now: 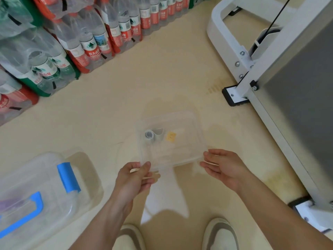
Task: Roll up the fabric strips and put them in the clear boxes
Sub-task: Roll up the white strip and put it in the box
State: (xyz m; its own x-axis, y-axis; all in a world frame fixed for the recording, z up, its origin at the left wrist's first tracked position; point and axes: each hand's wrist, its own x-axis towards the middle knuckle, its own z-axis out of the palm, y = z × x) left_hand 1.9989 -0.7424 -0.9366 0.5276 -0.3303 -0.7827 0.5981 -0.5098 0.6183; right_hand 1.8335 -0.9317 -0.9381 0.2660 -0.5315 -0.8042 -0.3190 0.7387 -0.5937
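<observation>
A small clear box (191, 127) hangs in the air above the beige floor, held between both hands. Inside it lies a rolled grey-white fabric strip (149, 135) next to a loose curl of strip, and a yellow sticker (171, 137) shows on its base. My left hand (135, 179) pinches the box's near left corner between thumb and fingers. My right hand (221, 166) is at the near right corner with thumb above and fingers below the rim.
A larger clear lidded box with blue latches (41, 193) stands on the floor at lower left. Shrink-wrapped packs of water bottles (81, 42) line the left and back. A white metal frame with a grey panel (270, 69) stands at right. My shoes (219, 235) are below.
</observation>
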